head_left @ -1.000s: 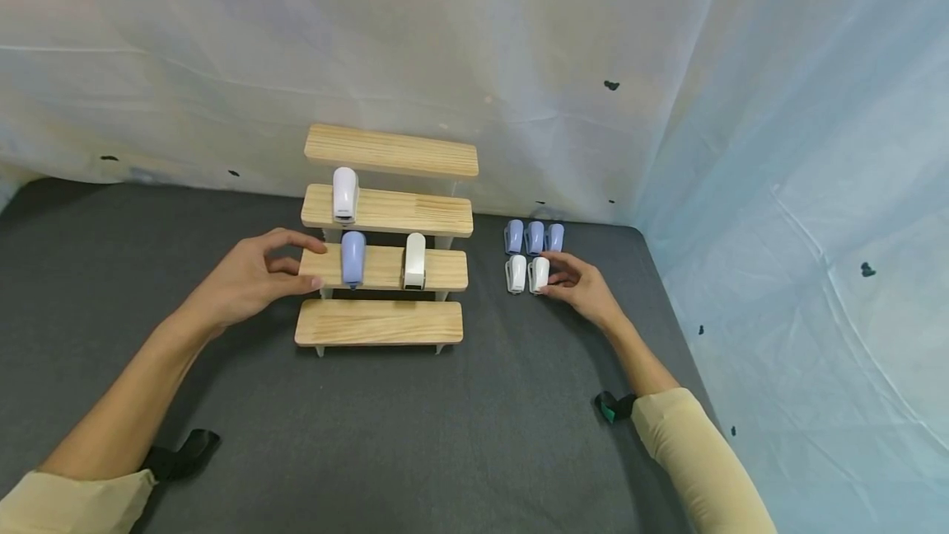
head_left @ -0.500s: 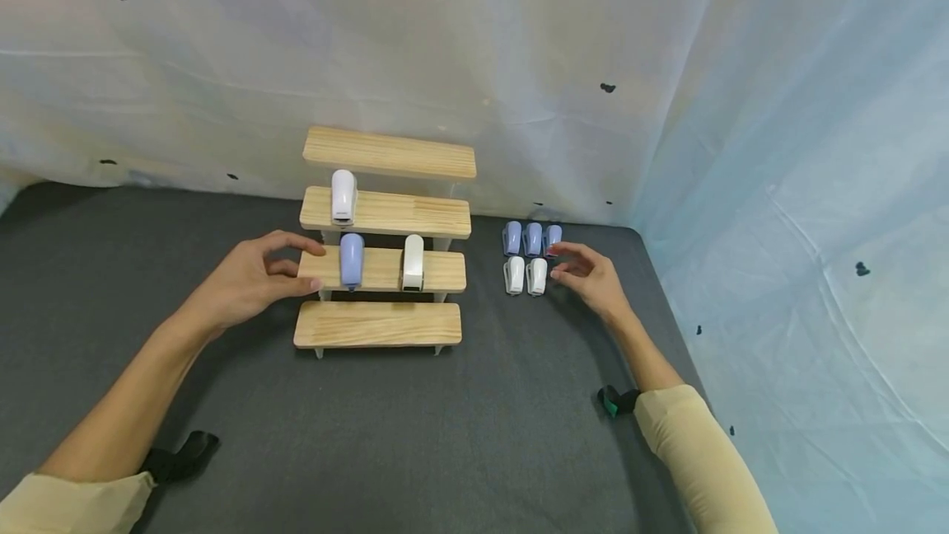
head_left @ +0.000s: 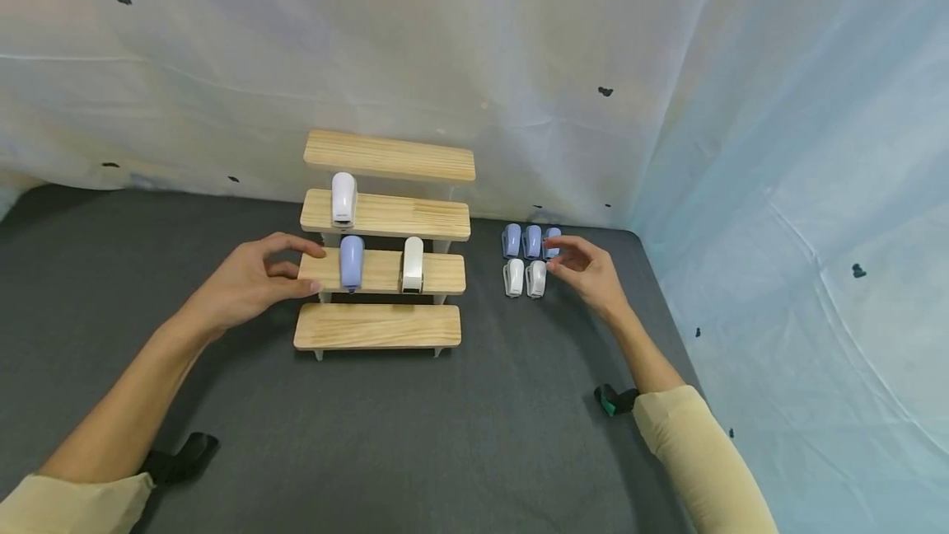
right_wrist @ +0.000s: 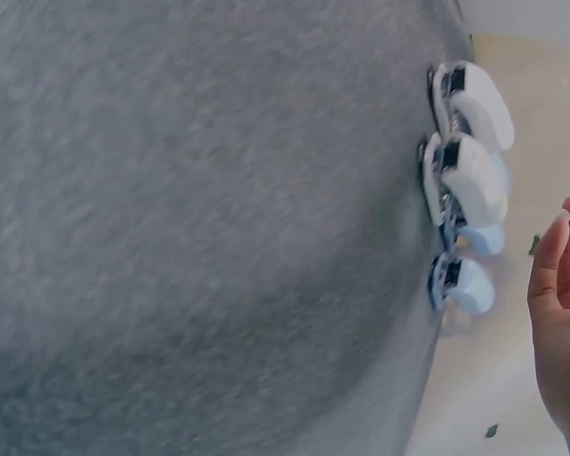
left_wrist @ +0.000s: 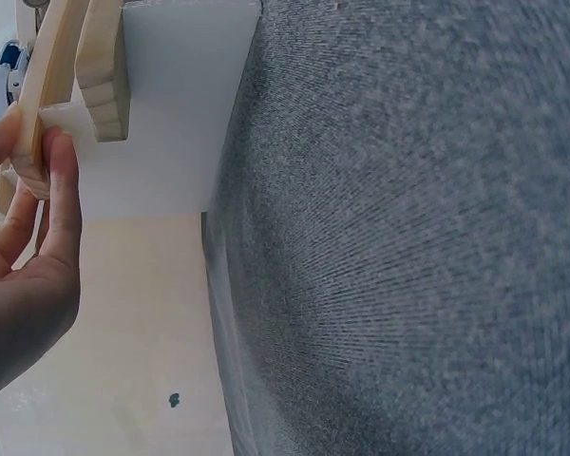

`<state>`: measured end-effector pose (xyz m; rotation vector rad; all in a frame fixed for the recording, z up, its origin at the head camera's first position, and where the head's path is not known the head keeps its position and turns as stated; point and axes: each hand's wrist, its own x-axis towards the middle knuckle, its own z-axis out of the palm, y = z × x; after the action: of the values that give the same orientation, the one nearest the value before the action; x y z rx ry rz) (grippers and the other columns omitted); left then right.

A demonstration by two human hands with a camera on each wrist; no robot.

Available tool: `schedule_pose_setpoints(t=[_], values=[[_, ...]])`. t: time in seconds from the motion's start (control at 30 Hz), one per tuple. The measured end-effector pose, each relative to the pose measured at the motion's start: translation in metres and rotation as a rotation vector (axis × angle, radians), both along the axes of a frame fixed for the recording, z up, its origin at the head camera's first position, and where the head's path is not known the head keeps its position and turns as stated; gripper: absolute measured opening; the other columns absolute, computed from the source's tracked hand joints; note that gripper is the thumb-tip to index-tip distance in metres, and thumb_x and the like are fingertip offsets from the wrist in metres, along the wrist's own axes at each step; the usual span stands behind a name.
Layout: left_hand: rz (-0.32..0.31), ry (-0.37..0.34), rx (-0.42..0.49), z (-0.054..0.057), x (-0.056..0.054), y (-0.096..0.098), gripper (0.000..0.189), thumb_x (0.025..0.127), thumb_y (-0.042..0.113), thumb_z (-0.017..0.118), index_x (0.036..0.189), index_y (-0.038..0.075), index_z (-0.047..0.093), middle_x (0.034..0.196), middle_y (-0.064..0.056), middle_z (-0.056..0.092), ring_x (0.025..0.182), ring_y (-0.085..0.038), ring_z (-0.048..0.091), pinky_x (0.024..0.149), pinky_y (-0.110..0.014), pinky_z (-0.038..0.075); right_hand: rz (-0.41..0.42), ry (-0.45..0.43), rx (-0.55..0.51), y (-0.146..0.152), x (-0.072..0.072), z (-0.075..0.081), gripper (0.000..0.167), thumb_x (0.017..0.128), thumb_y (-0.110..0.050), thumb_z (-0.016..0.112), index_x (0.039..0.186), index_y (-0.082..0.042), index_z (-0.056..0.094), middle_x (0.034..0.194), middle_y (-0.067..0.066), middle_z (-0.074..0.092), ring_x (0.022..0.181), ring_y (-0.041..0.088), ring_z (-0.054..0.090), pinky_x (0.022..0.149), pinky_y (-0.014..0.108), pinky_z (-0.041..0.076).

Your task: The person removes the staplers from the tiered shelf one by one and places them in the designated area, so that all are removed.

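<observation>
My left hand (head_left: 255, 280) pinches the left end of the second-lowest board of a tiered wooden display stand (head_left: 385, 328); in the left wrist view the thumb and fingers (left_wrist: 65, 190) lie on either face of it. A blue stapler (head_left: 352, 262) and a white stapler (head_left: 413, 264) stand on that board, with another white stapler (head_left: 344, 198) one tier up. At the right, my right hand (head_left: 589, 274) hovers with thumb and forefinger apart beside the rightmost blue stapler (head_left: 552, 242), partly covering it. Its fingers (right_wrist: 549, 261) are apart from the staplers in the right wrist view.
Two more blue staplers (head_left: 511, 241) stand in the back row on the grey cloth (head_left: 385, 435), with two white staplers (head_left: 513, 278) in front. A pale curtain (head_left: 415, 39) hangs right behind the stand and along the right side.
My right hand has left the front right white stapler, drawing back to the right and then moving up beside the rightmost blue one. The left hand keeps its hold on the board.
</observation>
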<state>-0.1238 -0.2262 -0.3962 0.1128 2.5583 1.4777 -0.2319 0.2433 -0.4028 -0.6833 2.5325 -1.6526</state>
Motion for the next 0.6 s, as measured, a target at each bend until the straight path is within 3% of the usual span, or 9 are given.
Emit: schedule_pose_setpoints(t=[0.23,0.33,0.6], values=[[-0.005,0.027,-0.012,-0.001,-0.001,0.000,0.054,0.090,0.033,0.077,0.134,0.011,0.055,0.122,-0.017,0.065,0.093,-0.017,0.069,0.073,-0.030,0.049,0.059,0.043,-0.043,-0.003,-0.009,-0.007,0.038,0.091,0.005,0.069,0.128,0.004,0.062,0.124,0.028,0.061,0.097,0.041,0.061,0.079,0.026,0.053],[-0.013,0.047,-0.023,-0.003,-0.002,0.000,0.054,0.089,0.036,0.076,0.133,0.012,0.056,0.124,-0.016,0.063,0.093,-0.018,0.069,0.072,-0.030,0.049,0.082,0.056,-0.049,-0.006,-0.009,-0.005,0.039,0.091,0.005,0.068,0.129,0.002,0.062,0.125,0.024,0.062,0.097,0.034,0.063,0.079,0.025,0.052],[-0.029,0.088,-0.037,-0.005,-0.001,-0.004,0.052,0.089,0.036,0.077,0.132,0.015,0.058,0.137,-0.012,0.051,0.096,-0.014,0.068,0.071,-0.032,0.050,0.120,0.068,-0.012,-0.033,0.016,0.029,0.041,0.090,0.009,0.067,0.130,0.009,0.057,0.128,0.021,0.061,0.093,0.032,0.063,0.071,0.025,0.051]])
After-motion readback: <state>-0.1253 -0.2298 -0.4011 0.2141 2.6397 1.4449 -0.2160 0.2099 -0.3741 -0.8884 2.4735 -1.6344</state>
